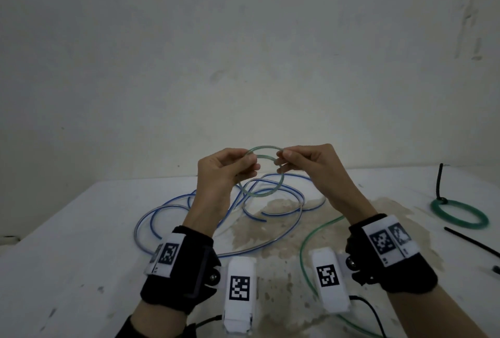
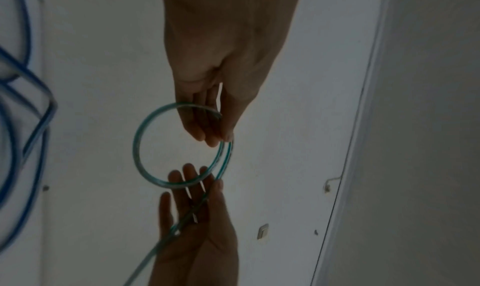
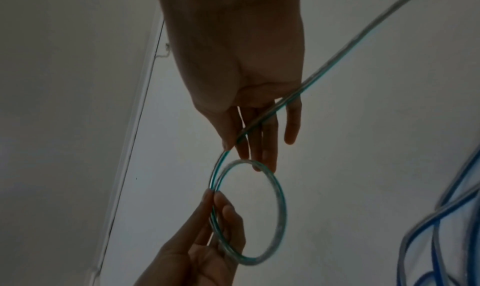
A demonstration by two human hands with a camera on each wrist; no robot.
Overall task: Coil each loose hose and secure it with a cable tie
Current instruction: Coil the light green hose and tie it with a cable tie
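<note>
Two hands hold one small loop of green-striped clear hose (image 1: 266,172) above the table (image 1: 81,229) at frame centre: the left hand (image 1: 221,168) pinches its left side, the right hand (image 1: 308,160) pinches the right. The tubing looks light, springy and smooth, so gripping where turns overlap seems wisest. Its tail trails toward the lower right.

Dim, flat light is covering all three views, casting only faint shadows. The head view is darkening toward its corners. Both wrist views are showing underexposed hands and motion blur smearing the blue hose (image 2: 28,130) at the frame edges.
</note>
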